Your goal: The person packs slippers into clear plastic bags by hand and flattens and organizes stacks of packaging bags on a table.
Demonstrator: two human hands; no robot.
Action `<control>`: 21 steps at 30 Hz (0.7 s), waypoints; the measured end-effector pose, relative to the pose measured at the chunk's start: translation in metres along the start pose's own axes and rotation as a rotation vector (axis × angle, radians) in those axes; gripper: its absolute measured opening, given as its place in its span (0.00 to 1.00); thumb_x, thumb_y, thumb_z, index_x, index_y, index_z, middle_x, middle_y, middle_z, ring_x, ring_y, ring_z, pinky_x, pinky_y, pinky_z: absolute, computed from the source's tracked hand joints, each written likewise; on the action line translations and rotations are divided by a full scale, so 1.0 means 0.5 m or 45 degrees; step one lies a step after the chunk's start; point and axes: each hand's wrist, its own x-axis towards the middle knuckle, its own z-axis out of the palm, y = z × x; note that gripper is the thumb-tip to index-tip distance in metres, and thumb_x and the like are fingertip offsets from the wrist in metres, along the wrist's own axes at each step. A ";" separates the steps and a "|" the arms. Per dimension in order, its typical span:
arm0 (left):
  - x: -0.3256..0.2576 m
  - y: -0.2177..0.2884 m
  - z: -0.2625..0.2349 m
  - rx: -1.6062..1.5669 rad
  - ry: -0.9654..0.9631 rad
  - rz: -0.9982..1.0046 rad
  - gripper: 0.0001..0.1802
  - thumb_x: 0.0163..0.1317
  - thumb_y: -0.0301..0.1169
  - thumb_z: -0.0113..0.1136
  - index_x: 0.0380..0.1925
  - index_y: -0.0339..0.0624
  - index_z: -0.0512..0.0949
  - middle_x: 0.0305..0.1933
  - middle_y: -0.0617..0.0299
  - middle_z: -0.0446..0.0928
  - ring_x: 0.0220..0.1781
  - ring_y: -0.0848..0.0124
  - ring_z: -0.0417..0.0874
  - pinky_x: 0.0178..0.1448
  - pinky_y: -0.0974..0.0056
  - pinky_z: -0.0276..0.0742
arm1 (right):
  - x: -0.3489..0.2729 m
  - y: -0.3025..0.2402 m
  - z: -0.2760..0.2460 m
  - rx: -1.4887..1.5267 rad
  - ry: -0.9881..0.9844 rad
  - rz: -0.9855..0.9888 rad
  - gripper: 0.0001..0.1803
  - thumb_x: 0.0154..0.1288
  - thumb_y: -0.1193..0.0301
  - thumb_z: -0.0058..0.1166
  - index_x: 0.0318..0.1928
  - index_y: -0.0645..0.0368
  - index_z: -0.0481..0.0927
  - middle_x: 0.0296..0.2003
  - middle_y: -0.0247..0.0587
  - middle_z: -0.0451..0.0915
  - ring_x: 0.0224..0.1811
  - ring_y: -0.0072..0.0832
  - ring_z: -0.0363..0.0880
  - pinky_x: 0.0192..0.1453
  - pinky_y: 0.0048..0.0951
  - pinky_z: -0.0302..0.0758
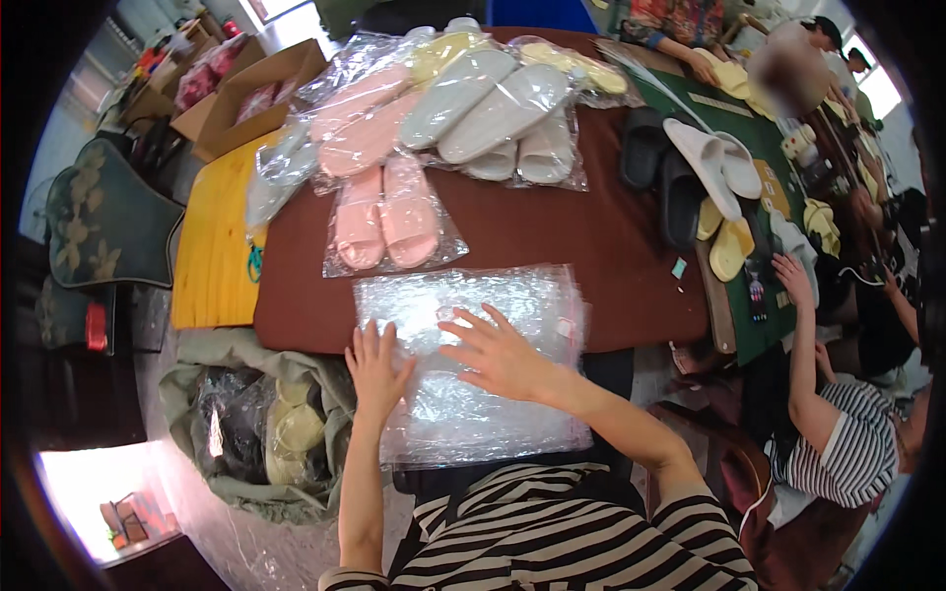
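A stack of clear plastic bags [512, 305] lies at the near edge of the brown table [591, 246] and hangs over it toward me. My left hand [375, 366] rests flat on the stack's left edge, fingers spread. My right hand [499, 352] lies flat on the middle of the stack, fingers apart too. Neither hand holds anything. Just beyond the stack sits a bagged pair of pink slippers [386, 217].
More bagged slippers, pink [360, 118] and pale green-white [493, 108], pile up at the table's far side. Loose black, white and yellow slippers [690, 167] lie to the right. A person in a striped top [838, 443] sits at my right. A sack of slippers [266, 424] stands at my left, cardboard boxes [246, 94] beyond.
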 end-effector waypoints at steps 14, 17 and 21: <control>-0.061 -0.076 -0.016 -0.270 0.254 -0.612 0.24 0.65 0.45 0.63 0.46 0.34 0.76 0.51 0.45 0.77 0.54 0.46 0.76 0.57 0.45 0.73 | -0.008 0.062 0.132 -0.184 -0.219 0.087 0.42 0.61 0.47 0.62 0.74 0.35 0.63 0.77 0.43 0.52 0.81 0.47 0.43 0.80 0.63 0.39; -0.074 -0.078 -0.010 -0.291 -0.119 -0.678 0.23 0.67 0.45 0.60 0.42 0.31 0.76 0.47 0.42 0.78 0.50 0.46 0.77 0.56 0.47 0.72 | -0.010 0.062 0.140 -0.166 -0.176 0.085 0.43 0.60 0.48 0.63 0.75 0.35 0.63 0.77 0.42 0.52 0.81 0.47 0.43 0.80 0.63 0.39; -0.085 -0.104 0.019 -0.785 -0.095 -0.718 0.28 0.65 0.49 0.63 0.40 0.29 0.75 0.39 0.40 0.79 0.44 0.47 0.81 0.49 0.49 0.75 | -0.015 0.068 0.133 -0.114 -0.159 0.078 0.40 0.61 0.52 0.63 0.73 0.39 0.64 0.77 0.44 0.52 0.80 0.47 0.45 0.80 0.61 0.41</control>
